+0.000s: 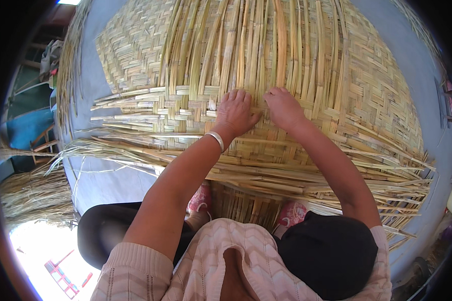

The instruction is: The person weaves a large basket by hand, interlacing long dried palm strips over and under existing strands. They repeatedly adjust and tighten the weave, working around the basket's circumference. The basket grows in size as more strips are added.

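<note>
"Straw-coloured plant fibre, split flat and plaited: one broad mat [386, 83]. Where placed?"

"Centre of the frame, spreading to both sides, on a smooth grey floor [113, 188]."

"Portion done?"

"Upper left and right: close stepped weave, apparently complete. Centre: partly interlaced."

"Portion remaining?"

"By judgement, considerable. Lengthwise strips [281, 45] lie unwoven over the top centre; crosswise strips [281, 186] fan loose at left centre and lower right, those edges unfinished."

"Handled by?"

"Left hand [236, 111] and right hand [287, 109], bare, centre of the frame, just apart from each other. Left: fingers bent down on the weave, pale metal bangle [216, 141] at the wrist. Right: curled onto the weave. Whether either pinches a strip, cannot tell."

"Texture and shape?"

"Strips long, narrow, slightly glossy, greenish yellow to tan; ends ragged. Also listed: dry stalks [35, 198], left edge, coarse, heaped shaggily."
</note>
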`<move>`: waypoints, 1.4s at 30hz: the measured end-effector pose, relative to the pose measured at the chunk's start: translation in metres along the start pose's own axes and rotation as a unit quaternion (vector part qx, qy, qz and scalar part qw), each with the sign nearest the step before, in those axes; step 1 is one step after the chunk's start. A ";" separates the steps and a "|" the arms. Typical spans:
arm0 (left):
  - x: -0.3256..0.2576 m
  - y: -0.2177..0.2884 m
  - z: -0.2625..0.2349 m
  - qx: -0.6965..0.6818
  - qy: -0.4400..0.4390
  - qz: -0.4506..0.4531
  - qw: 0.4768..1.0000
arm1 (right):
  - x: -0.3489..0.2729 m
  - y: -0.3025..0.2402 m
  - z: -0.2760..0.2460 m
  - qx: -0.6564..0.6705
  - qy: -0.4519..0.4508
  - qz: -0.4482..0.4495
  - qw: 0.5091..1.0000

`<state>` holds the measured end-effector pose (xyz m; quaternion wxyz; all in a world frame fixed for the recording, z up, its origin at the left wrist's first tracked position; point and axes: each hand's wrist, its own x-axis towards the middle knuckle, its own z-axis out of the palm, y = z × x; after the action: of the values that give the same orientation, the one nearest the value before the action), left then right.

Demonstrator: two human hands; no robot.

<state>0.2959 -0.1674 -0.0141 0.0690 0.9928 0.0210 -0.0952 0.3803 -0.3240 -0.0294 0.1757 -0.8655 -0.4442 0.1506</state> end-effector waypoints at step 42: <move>-0.065 -0.112 -0.035 0.153 -0.155 0.171 0.961 | -0.072 -0.043 -0.034 -0.041 -0.143 0.034 0.988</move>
<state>0.2321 -0.0538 0.0173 -0.0661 0.9533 -0.1750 -0.2369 0.3232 -0.3652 0.0272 0.0701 -0.8559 -0.4412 0.2604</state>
